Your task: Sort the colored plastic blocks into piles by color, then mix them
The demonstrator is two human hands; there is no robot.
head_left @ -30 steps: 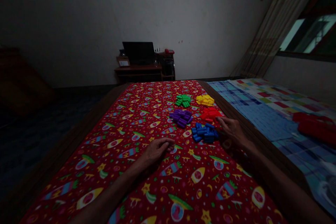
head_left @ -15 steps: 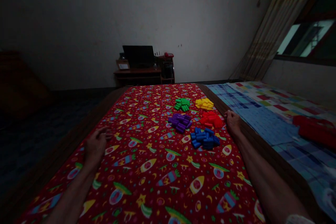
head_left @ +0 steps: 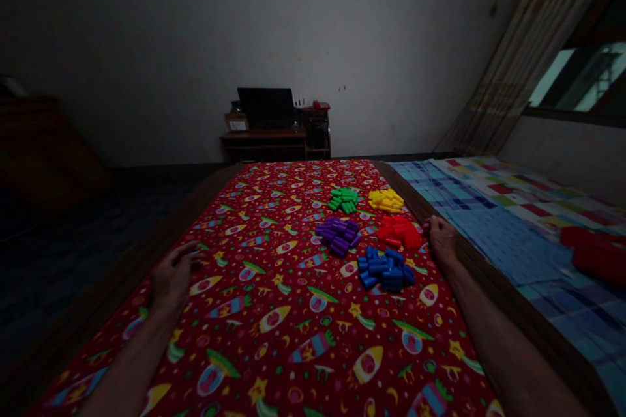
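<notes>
My left hand (head_left: 172, 275) rests on the left side of a red cloth (head_left: 274, 352) printed with rockets and stars. Its fingers are loosely bent and apart, with nothing in them. On the cloth's right edge lies my right hand (head_left: 441, 240), loosely curled, its fingers somewhat apart and no object visible in it. Just left of it is a pile of red plastic pieces (head_left: 398, 232). Nearby are piles of short tube-like pieces: blue (head_left: 385, 269), purple (head_left: 337, 234), green (head_left: 343, 199) and yellow (head_left: 386, 200).
To the right, beyond the table's brown edge, is a bed with a blue checked sheet (head_left: 489, 234) and a red cloth item (head_left: 599, 254). A desk (head_left: 264, 135) with a dark monitor (head_left: 267, 107) stands by the far wall. A curtain (head_left: 511, 58) hangs at right.
The view has turned slightly left, so the room appears shifted right. Both hands stay at the cloth's sides, and the piles keep their places.
</notes>
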